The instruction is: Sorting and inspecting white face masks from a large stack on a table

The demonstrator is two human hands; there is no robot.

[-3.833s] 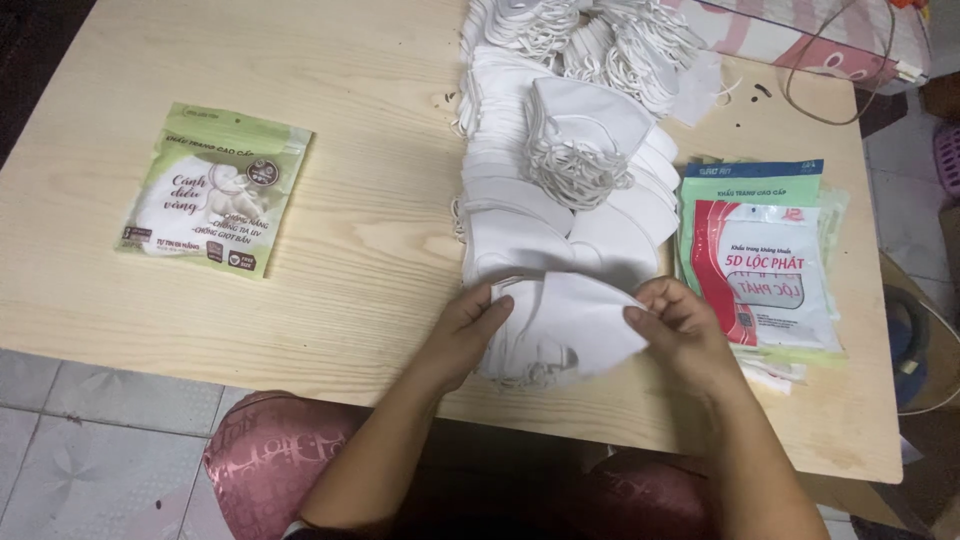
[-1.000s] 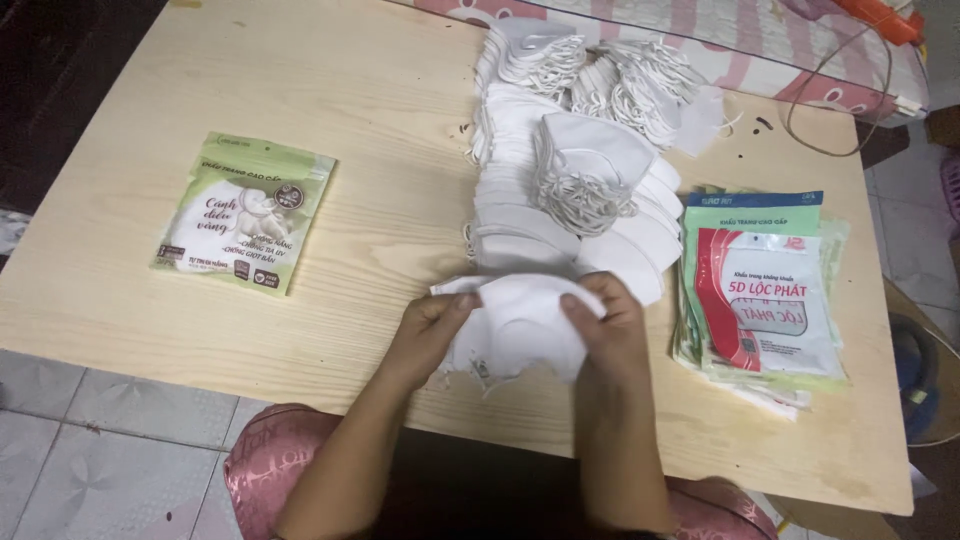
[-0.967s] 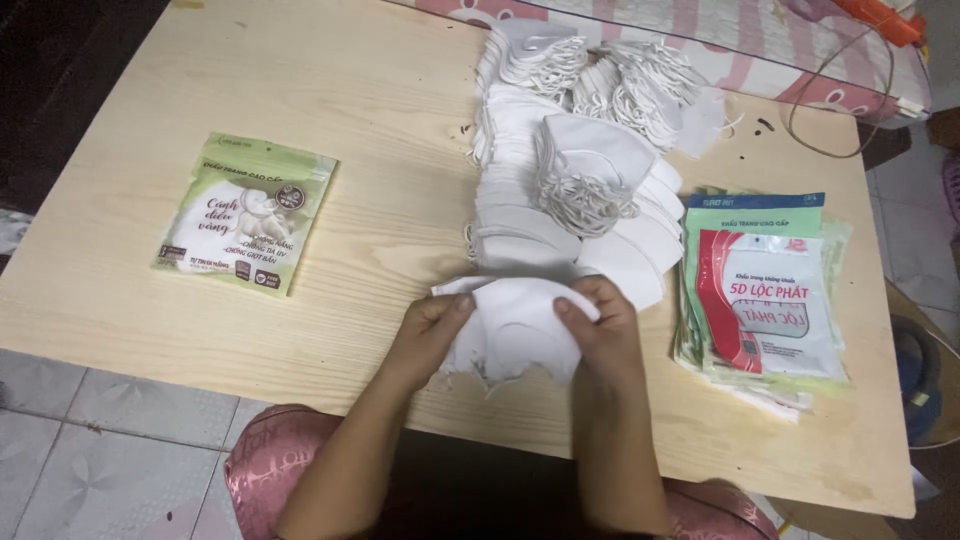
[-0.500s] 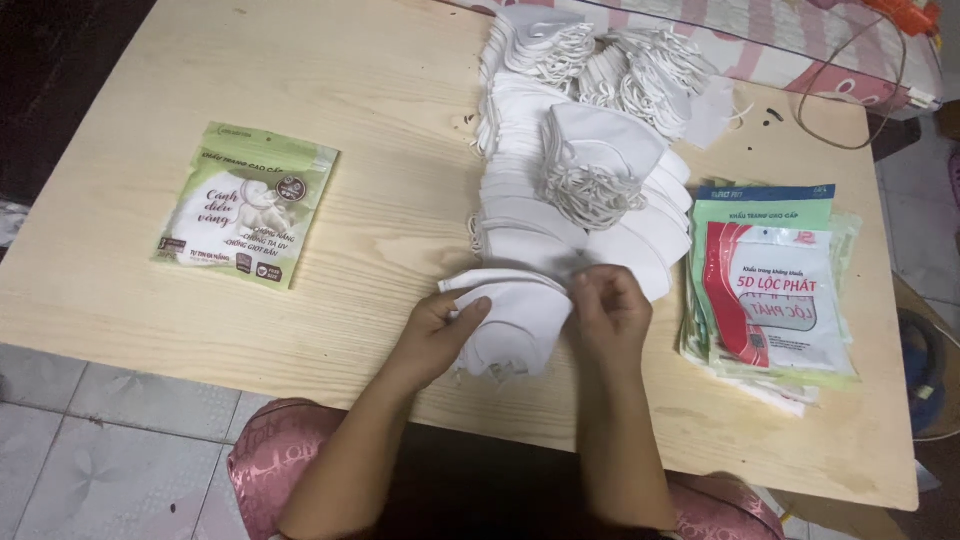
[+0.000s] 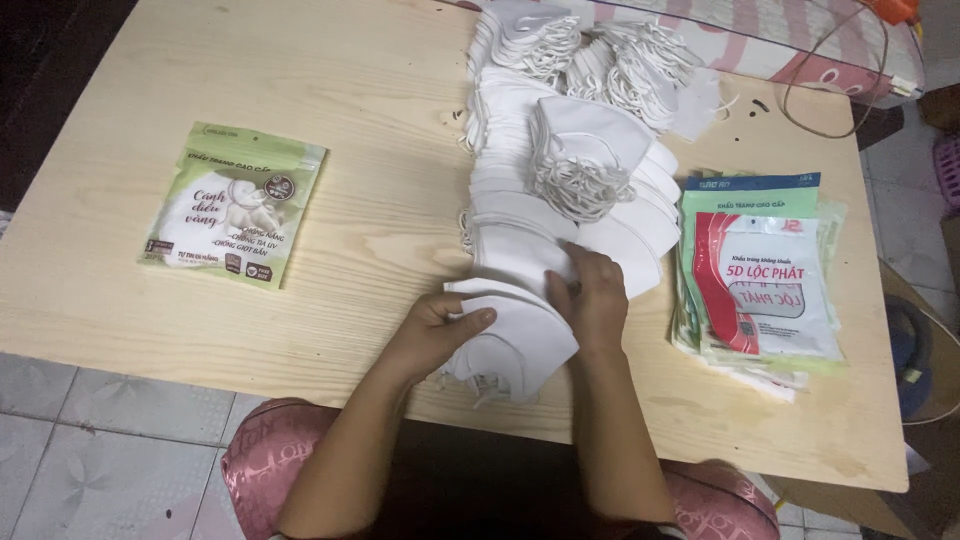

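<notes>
My left hand [image 5: 440, 325] grips a small stack of folded white face masks [image 5: 515, 340] near the front edge of the light wooden table [image 5: 350, 230]. My right hand [image 5: 592, 298] rests just beyond that stack, fingers pinching the nearest mask of the long row of white masks [image 5: 560, 160] that runs up the middle of the table. The masks' white ear loops bunch on top of the row.
A green sealed mask packet [image 5: 235, 203] lies at the left of the table. A pile of empty printed bags [image 5: 762, 272] lies at the right. A cable [image 5: 830, 70] trails at the far right corner. Tiled floor [image 5: 90, 440] shows below the table.
My right hand has left the stack's right side and moved forward to the row of masks. My left hand still holds the stack, which has shifted slightly left.
</notes>
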